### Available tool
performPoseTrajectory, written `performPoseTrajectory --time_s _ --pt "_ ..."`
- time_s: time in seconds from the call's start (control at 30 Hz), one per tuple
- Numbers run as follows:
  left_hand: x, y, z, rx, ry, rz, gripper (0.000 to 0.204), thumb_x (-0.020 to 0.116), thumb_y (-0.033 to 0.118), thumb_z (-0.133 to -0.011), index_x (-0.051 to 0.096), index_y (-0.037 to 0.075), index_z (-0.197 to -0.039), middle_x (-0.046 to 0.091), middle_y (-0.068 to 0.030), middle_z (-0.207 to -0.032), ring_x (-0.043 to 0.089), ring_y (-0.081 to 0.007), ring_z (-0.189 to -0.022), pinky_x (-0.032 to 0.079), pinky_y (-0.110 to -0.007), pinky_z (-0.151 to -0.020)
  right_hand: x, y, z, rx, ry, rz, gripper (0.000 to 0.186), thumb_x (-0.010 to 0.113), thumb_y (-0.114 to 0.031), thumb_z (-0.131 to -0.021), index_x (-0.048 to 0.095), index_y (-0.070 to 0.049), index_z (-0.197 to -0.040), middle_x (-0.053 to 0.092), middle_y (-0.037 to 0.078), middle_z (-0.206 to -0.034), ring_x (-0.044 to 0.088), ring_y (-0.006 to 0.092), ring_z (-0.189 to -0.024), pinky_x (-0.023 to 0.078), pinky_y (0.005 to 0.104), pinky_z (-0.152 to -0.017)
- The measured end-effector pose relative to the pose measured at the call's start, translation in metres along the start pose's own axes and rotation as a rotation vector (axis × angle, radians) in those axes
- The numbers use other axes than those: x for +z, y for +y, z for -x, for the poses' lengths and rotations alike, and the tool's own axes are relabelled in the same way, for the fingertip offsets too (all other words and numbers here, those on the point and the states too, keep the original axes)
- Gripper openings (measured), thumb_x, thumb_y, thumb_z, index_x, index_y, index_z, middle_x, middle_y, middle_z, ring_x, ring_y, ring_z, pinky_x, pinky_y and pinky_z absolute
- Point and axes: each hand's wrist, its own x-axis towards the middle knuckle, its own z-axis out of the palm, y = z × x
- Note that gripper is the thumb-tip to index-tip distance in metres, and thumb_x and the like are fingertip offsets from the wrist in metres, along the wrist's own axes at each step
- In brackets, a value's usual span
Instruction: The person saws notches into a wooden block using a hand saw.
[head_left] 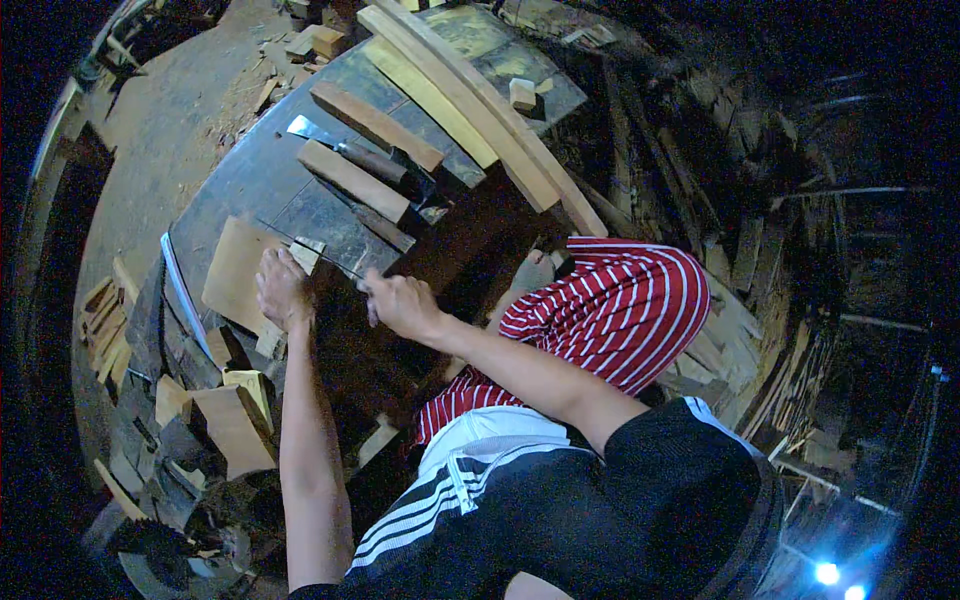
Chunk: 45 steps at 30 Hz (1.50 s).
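My left hand [283, 288] presses on a flat, light-brown wooden board [232, 270], its fingers bent against the wood. Beside those fingers a small pale wood block [308, 252] sits at the board's right edge. My right hand [400, 305] is closed round the near end of a thin, dark, long-bladed tool [345, 268]. Its blade slants up and left past the small block toward the board. The tool's handle is hidden in my fist, and its exact kind cannot be made out.
On the dark worktable [240, 180] lie a wide chisel [350, 150], a brown wood bar [375, 125] and a second bar [352, 180]. Long planks [470, 100] run along its far right side. Wood offcuts [230, 425] pile up at left, near a toothed round blade [150, 555].
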Motion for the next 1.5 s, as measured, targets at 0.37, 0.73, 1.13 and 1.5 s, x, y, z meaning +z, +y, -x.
performPoseTrajectory --time_s 0.37,0.73,1.13,1.5 --pt "0.000 -0.003 -0.001 -0.044 -0.024 -0.015 0.036 0.035 0.037 -0.094 0.055 0.009 -0.104 0.061 -0.0125 -0.103 0.056 -0.0314 -0.096 0.045 -0.049 -0.074 -0.010 -0.003 -0.001 -0.074 -0.010 -0.007 0.017 0.052 -0.015 -0.083 0.054 -0.007 -0.098 0.063 0.019 -0.066 0.064 0.0375 -0.063 0.051 0.0508 -0.057" --pt "0.010 -0.007 0.000 0.050 0.157 0.114 0.041 0.033 0.036 -0.095 0.054 0.007 -0.113 0.059 -0.0157 -0.111 0.055 -0.0378 -0.099 0.043 -0.050 -0.082 0.000 -0.008 -0.019 -0.117 0.015 -0.052 0.013 0.051 -0.014 -0.083 0.052 -0.006 -0.094 0.062 0.020 -0.065 0.063 0.0388 -0.060 0.051 0.0505 -0.054" --pt "-0.007 0.004 0.005 -0.015 0.081 0.020 0.030 0.038 0.034 -0.093 0.056 0.010 -0.095 0.062 -0.0106 -0.093 0.058 -0.0302 -0.087 0.045 -0.046 -0.069 -0.012 -0.011 -0.015 -0.007 -0.131 0.118 0.017 0.051 -0.015 -0.085 0.055 -0.010 -0.100 0.064 0.021 -0.075 0.064 0.0400 -0.069 0.050 0.0506 -0.062" --pt "-0.011 -0.003 0.004 -0.064 0.079 -0.047 0.028 0.043 0.036 -0.090 0.057 0.013 -0.097 0.062 -0.0057 -0.090 0.060 -0.0240 -0.086 0.047 -0.042 -0.071 0.008 -0.022 -0.034 -0.105 -0.116 0.089 0.017 0.052 -0.018 -0.085 0.051 -0.009 -0.100 0.064 0.021 -0.072 0.064 0.0396 -0.069 0.049 0.0525 -0.061"
